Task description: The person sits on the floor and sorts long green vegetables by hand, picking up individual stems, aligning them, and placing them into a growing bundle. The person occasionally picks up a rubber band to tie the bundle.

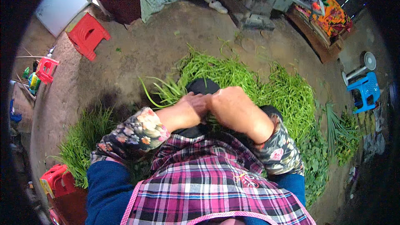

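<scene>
My left hand and my right hand meet in front of my lap, above a dark-clad knee. A bunch of long green stalks sticks out leftward from behind my left hand, which appears closed on it. Curled like a fist, my right hand presses against the left one; its fingertips are hidden, and I cannot tell what they pinch. Just beyond the knees spreads a heap of thin green vegetable stems. A second stem heap lies to the right.
Grassy greens lie at left beside a red plastic stool. Leafy greens and long green blades are at right, near a blue stool. Another red stool stands ahead; white shoes rest farther off.
</scene>
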`<state>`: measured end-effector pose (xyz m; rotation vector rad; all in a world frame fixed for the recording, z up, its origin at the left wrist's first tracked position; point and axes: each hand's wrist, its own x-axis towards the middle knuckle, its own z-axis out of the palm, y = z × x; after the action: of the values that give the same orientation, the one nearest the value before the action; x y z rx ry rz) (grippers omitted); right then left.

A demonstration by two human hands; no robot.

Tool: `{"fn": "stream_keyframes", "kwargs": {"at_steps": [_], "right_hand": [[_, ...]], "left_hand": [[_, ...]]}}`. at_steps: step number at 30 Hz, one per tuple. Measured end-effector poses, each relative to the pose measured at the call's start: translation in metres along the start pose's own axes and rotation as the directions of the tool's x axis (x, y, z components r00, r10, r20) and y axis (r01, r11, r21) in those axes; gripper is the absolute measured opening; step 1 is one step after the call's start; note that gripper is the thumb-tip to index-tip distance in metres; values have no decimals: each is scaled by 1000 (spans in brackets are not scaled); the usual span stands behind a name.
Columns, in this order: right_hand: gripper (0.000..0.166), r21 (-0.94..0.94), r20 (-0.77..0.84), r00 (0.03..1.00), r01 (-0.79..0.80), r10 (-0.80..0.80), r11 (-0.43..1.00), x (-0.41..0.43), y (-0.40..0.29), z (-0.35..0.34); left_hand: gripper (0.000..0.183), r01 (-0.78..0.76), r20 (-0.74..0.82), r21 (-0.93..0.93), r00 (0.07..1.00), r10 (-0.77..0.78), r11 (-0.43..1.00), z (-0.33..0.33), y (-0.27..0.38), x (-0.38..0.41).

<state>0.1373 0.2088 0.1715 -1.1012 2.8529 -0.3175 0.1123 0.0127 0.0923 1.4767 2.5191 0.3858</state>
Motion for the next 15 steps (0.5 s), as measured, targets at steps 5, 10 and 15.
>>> {"fn": "stream_keyframes", "kwargs": {"at_steps": [5,10,15], "right_hand": [[19,378,45,991,-136,129,916,-24,53,18],[21,378,26,996,-85,81,922,-16,42,19],[17,725,-98,989,-3,107,688,-7,34,15]], "left_hand": [[47,87,-312,-5,946,-84,996,5,49,6],[30,84,-375,1,924,-77,996,21,50,0],[13,36,-405,-89,912,-69,995,14,30,-4]]}}
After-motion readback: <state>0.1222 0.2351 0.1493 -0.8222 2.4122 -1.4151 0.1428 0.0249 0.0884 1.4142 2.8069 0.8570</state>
